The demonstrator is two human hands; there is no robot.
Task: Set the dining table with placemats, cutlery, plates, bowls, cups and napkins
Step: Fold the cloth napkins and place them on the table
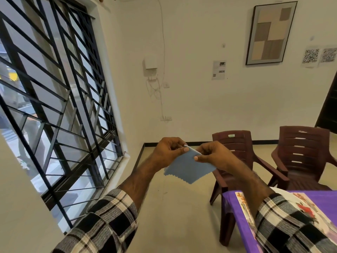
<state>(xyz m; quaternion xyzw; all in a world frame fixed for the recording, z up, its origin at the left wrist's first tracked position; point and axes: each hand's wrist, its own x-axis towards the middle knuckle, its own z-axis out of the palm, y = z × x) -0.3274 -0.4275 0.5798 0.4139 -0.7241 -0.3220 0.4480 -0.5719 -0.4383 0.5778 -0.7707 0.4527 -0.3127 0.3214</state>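
I see my left hand (167, 152) and right hand (213, 155) both pinching the blue napkin's (189, 169) top edge, held up off the desk (326, 199).

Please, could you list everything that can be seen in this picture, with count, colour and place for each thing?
napkin: one, light blue, zigzag lower edge, held in the air between both hands
table: one, purple cover, lower right
placemat: one, pale with a red print, on the table
chairs: two, dark brown plastic, by the far side of the table
window grille: one, black, left wall
framed picture: one, beige and brown blocks, back wall
papers: three, white, two with QR codes, back wall
white box: one, with hanging cables, back wall
left hand: pinch grip on the napkin's top edge
right hand: pinch grip on the same edge
sleeves: two, black and white check
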